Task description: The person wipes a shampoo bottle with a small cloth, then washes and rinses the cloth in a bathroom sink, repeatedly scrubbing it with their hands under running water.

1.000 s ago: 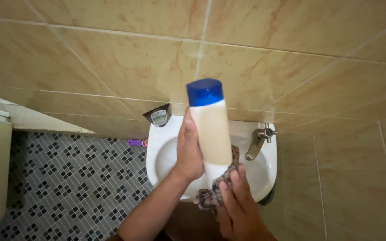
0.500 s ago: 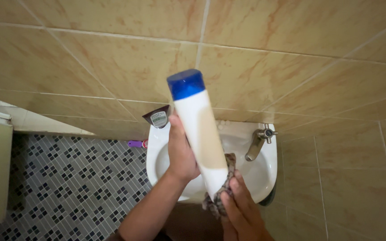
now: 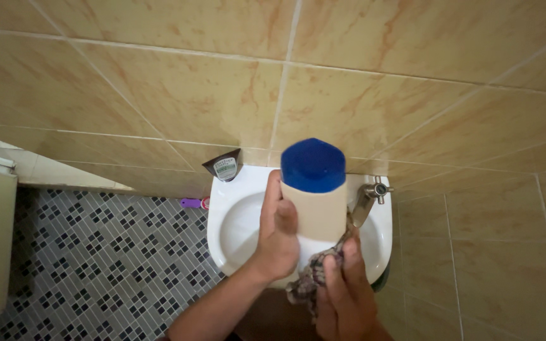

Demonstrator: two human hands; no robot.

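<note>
My left hand (image 3: 277, 237) grips a tall white bottle (image 3: 317, 211) with a blue cap (image 3: 313, 165) and a beige label, held upright above a small white wash basin (image 3: 235, 224). The cap points toward the camera. My right hand (image 3: 345, 297) holds a patterned brown-and-white cloth (image 3: 311, 281) pressed against the bottle's lower part. The bottle's base is hidden behind the cloth and my hands.
A metal tap (image 3: 368, 199) sits at the basin's back right. A dark tube (image 3: 224, 165) stands on its cap at the back left rim, and a purple item (image 3: 192, 203) lies beside the basin. Beige tiled walls surround it; mosaic floor lies at left.
The bottle has swung from leaning left to upright, its cap now facing the camera and lower in view. My right hand with the cloth stays at the bottle's lower part.
</note>
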